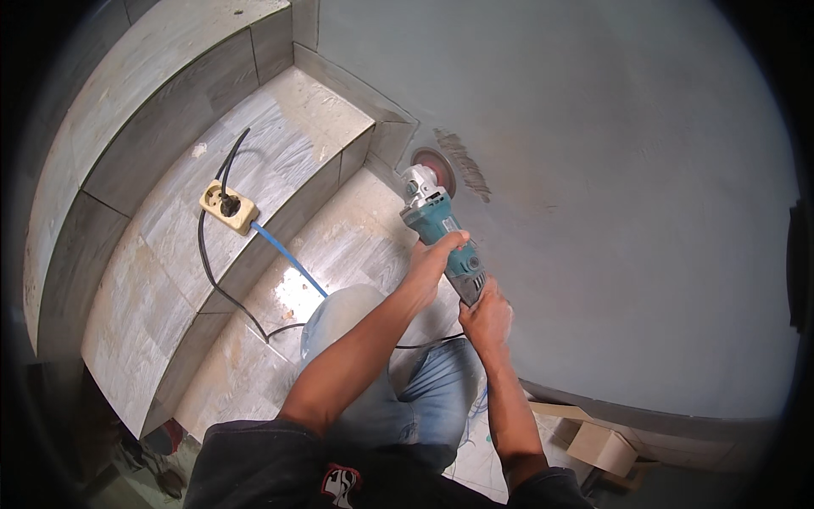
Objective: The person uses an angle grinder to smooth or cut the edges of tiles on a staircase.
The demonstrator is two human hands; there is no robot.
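Both hands, left (430, 259) and right (486, 316), wrapped around teal angle grinder (443, 229), disc against grey wall (593, 170). Left of grinder: tiled steps (280, 153), extension socket (228, 206), black cable (222, 293).

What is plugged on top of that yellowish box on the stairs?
A black plug sits in the yellowish socket box, with its black cable trailing off. A blue cord leaves the box. The socket holes under the plug are covered.

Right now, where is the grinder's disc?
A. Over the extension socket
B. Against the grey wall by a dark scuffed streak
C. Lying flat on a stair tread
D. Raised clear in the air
B: both hands hold the teal angle grinder, and its disc meets the grey wall beside the dark streak.
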